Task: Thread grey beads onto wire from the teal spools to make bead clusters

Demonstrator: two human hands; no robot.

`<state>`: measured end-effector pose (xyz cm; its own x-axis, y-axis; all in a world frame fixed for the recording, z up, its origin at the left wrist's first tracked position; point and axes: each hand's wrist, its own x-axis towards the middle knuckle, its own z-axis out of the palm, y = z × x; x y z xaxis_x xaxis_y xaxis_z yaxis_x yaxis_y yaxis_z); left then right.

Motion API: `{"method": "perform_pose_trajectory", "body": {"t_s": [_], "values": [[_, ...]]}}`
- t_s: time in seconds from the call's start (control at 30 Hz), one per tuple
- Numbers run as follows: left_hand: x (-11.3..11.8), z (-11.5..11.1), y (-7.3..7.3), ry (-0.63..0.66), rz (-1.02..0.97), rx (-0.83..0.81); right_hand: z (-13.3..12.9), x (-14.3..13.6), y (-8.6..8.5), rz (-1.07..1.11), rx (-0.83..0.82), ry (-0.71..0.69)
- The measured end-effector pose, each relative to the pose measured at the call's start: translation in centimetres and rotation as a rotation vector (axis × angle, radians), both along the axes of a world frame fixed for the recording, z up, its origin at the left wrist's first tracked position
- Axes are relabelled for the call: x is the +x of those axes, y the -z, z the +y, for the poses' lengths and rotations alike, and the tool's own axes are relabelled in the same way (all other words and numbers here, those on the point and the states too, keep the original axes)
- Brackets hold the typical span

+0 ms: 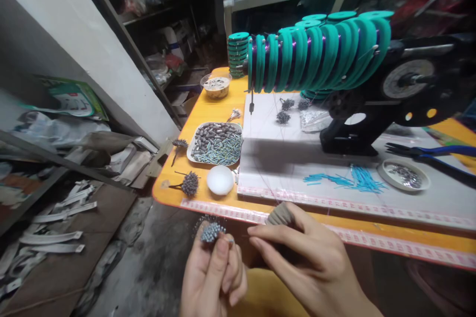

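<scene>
My left hand [213,277] is closed around a bundle of thin stems with small blue-grey tips [211,232], thumb pressed against its side. To its right, my right hand [316,257] has its fingertips drawn together at the table's front edge. A grey cover [280,215] wraps one of its fingers. Whatever sits between those fingertips, if anything, is too fine to make out. Beyond the left hand lie a bundle of dark grey beads [189,184] and a white domed object [220,180]. A white tray [190,157] holds grey and blue-green pieces.
A black stand with a row of green spools [316,54] rises over the white board [275,158]; fine threads hang from it. Blue sticks [362,181], a round dish [381,173] and blue-handled pliers [446,151] lie right. A clear bowl [216,90] stands at the back.
</scene>
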<state>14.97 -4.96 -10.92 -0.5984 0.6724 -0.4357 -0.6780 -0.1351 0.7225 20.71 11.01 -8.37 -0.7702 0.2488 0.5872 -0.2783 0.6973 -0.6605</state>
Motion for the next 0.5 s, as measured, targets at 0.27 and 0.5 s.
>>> {"method": "perform_pose_trajectory", "body": {"t_s": [0.27,0.5], "values": [[0.2,0.0,0.7,0.047,-0.009,0.015,-0.1,0.1,-0.3,0.026,-0.005,-0.034],[1.3,1.8,-1.7,-0.061,-0.145,-0.075,0.0,0.1,-0.4,-0.036,-0.031,-0.087]]}}
